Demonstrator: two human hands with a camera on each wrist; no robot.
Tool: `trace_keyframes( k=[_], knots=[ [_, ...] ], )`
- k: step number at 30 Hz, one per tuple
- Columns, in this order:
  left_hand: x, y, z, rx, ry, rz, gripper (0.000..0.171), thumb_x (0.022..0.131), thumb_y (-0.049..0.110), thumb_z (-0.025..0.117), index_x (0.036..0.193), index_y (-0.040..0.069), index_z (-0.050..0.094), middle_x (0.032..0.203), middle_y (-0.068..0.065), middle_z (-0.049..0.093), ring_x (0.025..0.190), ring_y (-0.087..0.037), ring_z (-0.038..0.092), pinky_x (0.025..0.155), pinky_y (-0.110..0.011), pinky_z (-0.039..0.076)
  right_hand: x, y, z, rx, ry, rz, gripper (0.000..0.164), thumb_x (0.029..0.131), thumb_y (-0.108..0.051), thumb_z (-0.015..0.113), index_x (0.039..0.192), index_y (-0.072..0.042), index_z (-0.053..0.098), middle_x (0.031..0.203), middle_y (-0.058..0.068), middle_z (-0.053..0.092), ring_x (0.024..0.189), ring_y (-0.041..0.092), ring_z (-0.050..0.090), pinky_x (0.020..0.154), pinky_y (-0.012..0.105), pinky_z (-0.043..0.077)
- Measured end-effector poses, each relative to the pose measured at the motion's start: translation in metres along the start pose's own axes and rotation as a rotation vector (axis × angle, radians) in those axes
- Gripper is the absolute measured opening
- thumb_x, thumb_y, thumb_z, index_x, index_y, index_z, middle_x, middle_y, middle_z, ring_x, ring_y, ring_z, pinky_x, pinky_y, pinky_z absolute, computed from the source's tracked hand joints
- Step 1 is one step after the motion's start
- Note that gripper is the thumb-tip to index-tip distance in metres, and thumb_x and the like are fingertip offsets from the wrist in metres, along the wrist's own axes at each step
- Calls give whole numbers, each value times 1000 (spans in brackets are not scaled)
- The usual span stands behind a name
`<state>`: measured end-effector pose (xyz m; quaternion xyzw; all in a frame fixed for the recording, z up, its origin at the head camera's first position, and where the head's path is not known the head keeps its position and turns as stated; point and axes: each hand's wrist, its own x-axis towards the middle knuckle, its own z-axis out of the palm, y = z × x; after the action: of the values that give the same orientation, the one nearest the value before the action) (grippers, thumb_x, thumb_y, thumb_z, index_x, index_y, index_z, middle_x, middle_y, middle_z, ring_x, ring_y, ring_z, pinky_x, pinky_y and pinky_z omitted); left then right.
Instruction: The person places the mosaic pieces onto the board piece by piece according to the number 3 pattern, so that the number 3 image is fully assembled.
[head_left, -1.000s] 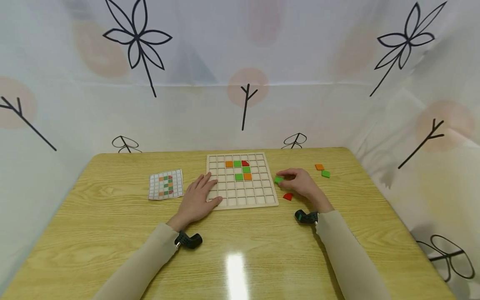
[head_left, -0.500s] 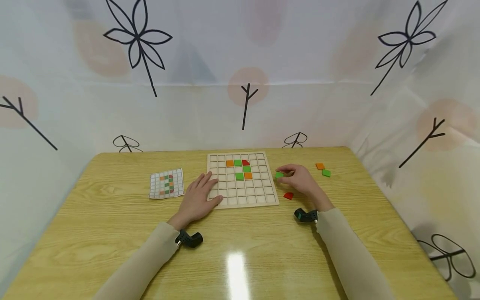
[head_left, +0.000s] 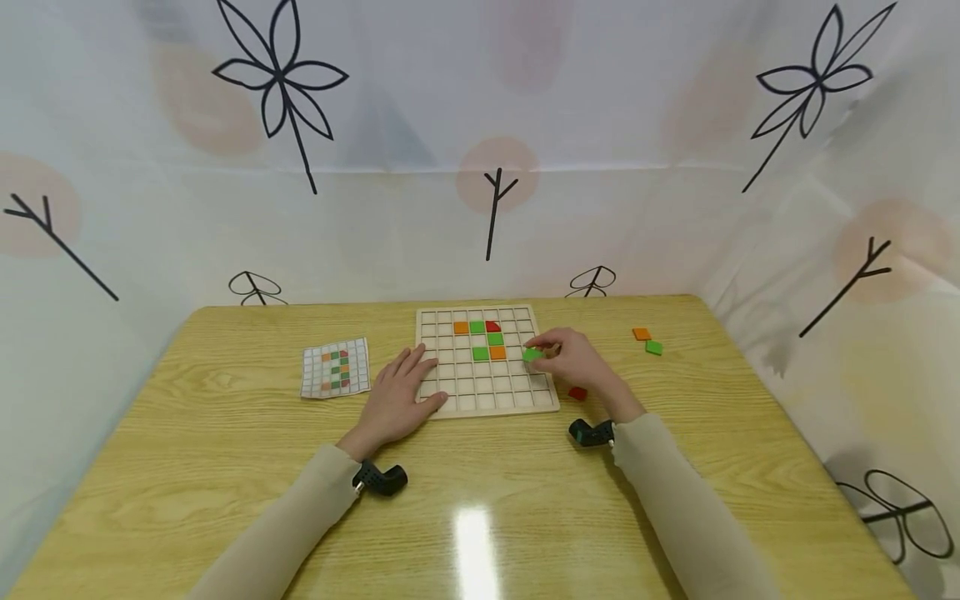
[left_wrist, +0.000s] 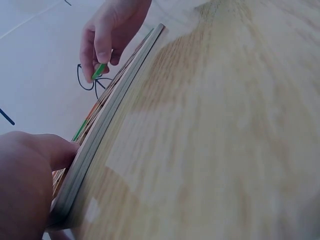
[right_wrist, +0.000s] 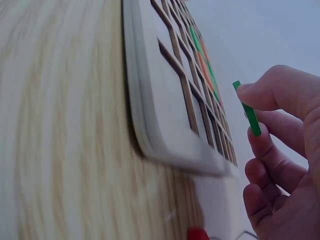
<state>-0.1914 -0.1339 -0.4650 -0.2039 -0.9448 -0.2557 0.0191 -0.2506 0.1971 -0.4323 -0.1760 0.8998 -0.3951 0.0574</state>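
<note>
A wooden grid board (head_left: 486, 402) lies on the table, with green, orange and red tiles set in several cells of its upper middle. My right hand (head_left: 576, 360) pinches a green tile (head_left: 533, 354) between thumb and fingers, over the board's right edge. The right wrist view shows this green tile (right_wrist: 247, 108) edge-on, raised above the grid. My left hand (head_left: 393, 398) rests with fingers spread on the board's left edge. In the left wrist view the left thumb (left_wrist: 57, 150) lies along the board's rim.
Left of the board lies a paper pattern card (head_left: 335, 368) printed with coloured squares on a grid. On the right are an orange tile (head_left: 641, 333) and a green tile (head_left: 654, 347). A red tile (head_left: 577, 393) sits partly behind my right hand.
My right hand has lifted the green tile from beside the board and carried it left over the board's right edge. The left hand stays in place.
</note>
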Motion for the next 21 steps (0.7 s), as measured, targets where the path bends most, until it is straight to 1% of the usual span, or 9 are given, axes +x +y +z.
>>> trace_keyframes(
  k=[4, 10, 15, 18, 21],
  knots=[
    [0, 0, 0, 3, 1, 2, 64, 98, 47, 57, 151, 11, 45, 164, -11, 22, 150, -34, 16, 117, -57, 16, 2, -7, 7, -5, -17, -47, 33, 86, -14, 77, 117, -4, 73, 102, 7, 65, 86, 23, 54, 75, 37, 47],
    [0, -1, 1, -1, 7, 9, 64, 98, 47, 57, 151, 11, 45, 163, -11, 23, 150, -34, 17, 117, -58, 17, 6, -14, 17, -1, -48, -68, 29, 86, -12, 77, 115, -7, 75, 107, 5, 64, 89, 22, 53, 76, 37, 47],
    [0, -1, 2, -1, 9, 11, 64, 99, 48, 56, 150, 12, 46, 163, -11, 24, 150, -34, 17, 116, -58, 17, 9, -12, 26, -3, -72, -94, 27, 86, -8, 75, 113, -8, 75, 108, 4, 66, 91, 21, 55, 79, 37, 48],
    [0, -2, 1, -2, 8, 9, 64, 99, 48, 55, 151, 12, 45, 163, -10, 23, 150, -33, 16, 116, -58, 17, 11, -9, 29, 21, -80, -73, 27, 85, -8, 74, 112, -11, 75, 110, 3, 66, 94, 21, 55, 82, 37, 48],
    [0, -1, 0, -7, 12, 12, 64, 98, 48, 56, 150, 11, 46, 163, -10, 23, 150, -34, 17, 116, -58, 17, 12, -7, 30, 50, -83, -34, 25, 86, -10, 73, 111, -15, 76, 113, 1, 66, 99, 20, 56, 87, 38, 47]
  ],
)
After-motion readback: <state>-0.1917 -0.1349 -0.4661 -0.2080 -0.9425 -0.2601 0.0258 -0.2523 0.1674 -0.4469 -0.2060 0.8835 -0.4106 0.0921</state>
